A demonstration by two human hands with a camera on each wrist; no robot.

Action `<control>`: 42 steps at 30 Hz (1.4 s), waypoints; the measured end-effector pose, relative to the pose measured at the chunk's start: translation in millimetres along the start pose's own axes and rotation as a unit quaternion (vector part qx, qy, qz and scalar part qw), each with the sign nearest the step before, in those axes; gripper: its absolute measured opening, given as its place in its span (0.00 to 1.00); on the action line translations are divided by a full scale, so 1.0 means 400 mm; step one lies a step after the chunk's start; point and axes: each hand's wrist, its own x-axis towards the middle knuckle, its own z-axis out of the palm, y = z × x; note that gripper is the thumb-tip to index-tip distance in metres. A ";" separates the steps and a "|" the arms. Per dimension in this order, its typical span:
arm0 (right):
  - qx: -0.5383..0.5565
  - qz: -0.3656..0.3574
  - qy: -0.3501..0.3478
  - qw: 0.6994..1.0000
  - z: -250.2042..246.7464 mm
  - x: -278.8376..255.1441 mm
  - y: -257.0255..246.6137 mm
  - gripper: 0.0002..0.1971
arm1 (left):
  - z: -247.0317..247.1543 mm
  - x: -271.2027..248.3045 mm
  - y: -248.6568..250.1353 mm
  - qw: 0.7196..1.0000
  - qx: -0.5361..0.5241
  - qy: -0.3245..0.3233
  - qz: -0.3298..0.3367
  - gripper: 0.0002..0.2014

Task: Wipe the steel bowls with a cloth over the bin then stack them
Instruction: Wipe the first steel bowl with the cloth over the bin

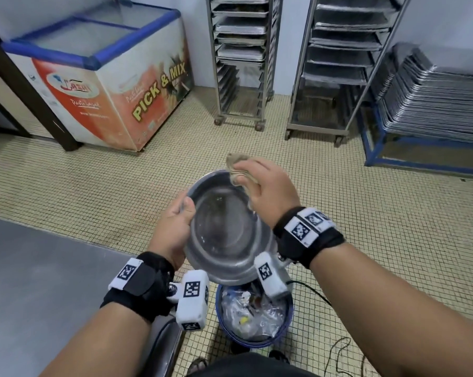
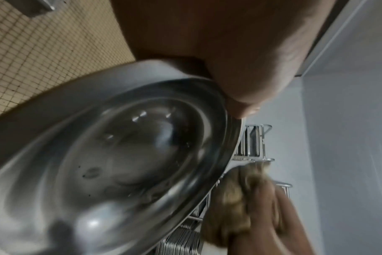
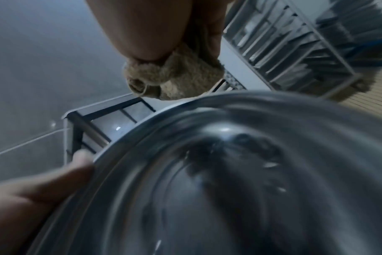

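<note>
A steel bowl (image 1: pixel 224 229) hangs tilted above the blue bin (image 1: pixel 253 314), its hollow facing me. My left hand (image 1: pixel 175 221) grips its left rim, thumb over the edge. My right hand (image 1: pixel 262 183) holds a bunched tan cloth (image 1: pixel 236 167) at the bowl's far right rim. In the left wrist view the bowl (image 2: pixel 111 163) fills the frame, with the cloth (image 2: pixel 236 198) beyond its rim. In the right wrist view the cloth (image 3: pixel 175 79) sits just above the bowl's edge (image 3: pixel 229 172). Small dark specks show inside the bowl.
A steel counter (image 1: pixel 44 281) lies at my left. The bin holds crumpled plastic rubbish. A chest freezer (image 1: pixel 107 77) stands at the far left, two tray racks (image 1: pixel 243 58) at the back, stacked metal trays (image 1: pixel 434 96) on a blue frame at the right. A cable (image 1: pixel 336 355) lies on the tiled floor.
</note>
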 end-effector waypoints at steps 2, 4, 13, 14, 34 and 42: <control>-0.031 -0.045 -0.012 0.998 0.029 0.024 -0.027 0.13 | 0.011 -0.001 0.006 1.000 0.004 -0.010 0.003 0.17; -0.044 -0.058 -0.020 0.997 0.056 0.034 -0.034 0.14 | 0.011 -0.002 0.015 1.000 -0.004 -0.008 0.005 0.17; 0.079 0.225 -0.021 0.971 0.050 -0.031 0.108 0.15 | -0.044 -0.022 0.030 0.998 -0.028 0.035 0.041 0.16; 0.095 0.251 -0.007 0.963 0.054 -0.051 0.122 0.13 | -0.046 -0.025 0.030 0.998 -0.034 0.040 0.042 0.17; 0.240 0.300 0.080 0.920 -0.006 -0.048 0.130 0.09 | -0.057 -0.021 0.088 0.998 0.044 -0.038 -0.027 0.20; 0.180 0.256 0.041 0.949 -0.002 -0.039 0.124 0.10 | -0.030 -0.031 0.083 0.994 0.064 -0.076 -0.049 0.16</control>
